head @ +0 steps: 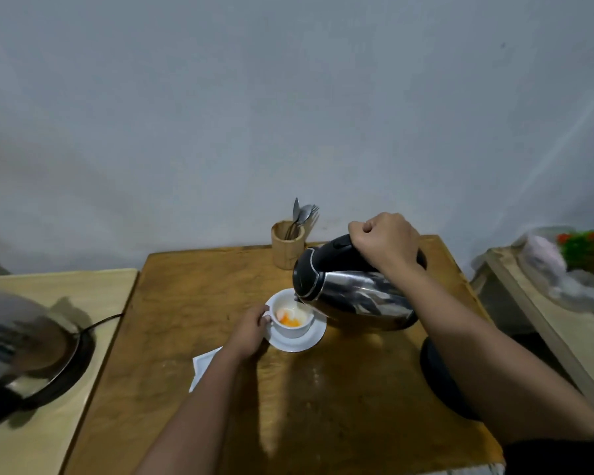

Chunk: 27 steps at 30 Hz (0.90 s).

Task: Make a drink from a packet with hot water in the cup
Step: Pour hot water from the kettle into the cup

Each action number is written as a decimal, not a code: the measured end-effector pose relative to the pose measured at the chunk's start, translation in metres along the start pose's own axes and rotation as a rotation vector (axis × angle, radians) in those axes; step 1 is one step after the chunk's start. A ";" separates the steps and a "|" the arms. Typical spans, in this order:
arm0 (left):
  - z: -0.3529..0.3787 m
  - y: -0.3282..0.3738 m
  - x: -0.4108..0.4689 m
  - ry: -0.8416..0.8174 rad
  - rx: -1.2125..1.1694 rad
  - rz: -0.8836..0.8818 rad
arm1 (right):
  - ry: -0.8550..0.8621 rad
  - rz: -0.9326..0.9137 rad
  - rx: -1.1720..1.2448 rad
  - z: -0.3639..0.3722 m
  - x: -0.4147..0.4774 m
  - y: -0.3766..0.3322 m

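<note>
A white cup [297,329] stands on a white saucer [311,339] in the middle of a brown wooden table [192,320]. Orange powder and some pale liquid lie inside the cup. My left hand [251,329] holds the cup's handle on its left side. My right hand [386,240] grips the black handle of a steel electric kettle [354,294]. The kettle is tilted to the left, its spout over the cup's right rim. A white packet [203,366] lies flat on the table, partly hidden under my left forearm.
A wooden holder with spoons and a fork [287,245] stands at the table's back edge. The kettle's black base [439,378] sits at the right under my right arm. A pan on a lighter table [31,351] is at left. A cluttered shelf [563,269] is at right.
</note>
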<state>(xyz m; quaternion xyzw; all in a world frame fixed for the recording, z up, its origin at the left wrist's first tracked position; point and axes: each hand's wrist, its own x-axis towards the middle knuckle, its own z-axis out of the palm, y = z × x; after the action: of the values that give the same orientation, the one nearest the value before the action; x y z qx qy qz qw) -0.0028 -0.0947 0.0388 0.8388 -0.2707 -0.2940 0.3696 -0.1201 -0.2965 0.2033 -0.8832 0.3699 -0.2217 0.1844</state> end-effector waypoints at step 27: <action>-0.001 0.006 0.003 -0.005 0.038 -0.082 | -0.063 -0.230 -0.189 0.016 0.013 -0.026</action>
<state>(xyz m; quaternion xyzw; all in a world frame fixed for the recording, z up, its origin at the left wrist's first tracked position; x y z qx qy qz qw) -0.0011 -0.0997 0.0429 0.8554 -0.2425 -0.3057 0.3406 -0.0884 -0.2860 0.2060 -0.9397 0.2796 -0.1776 0.0856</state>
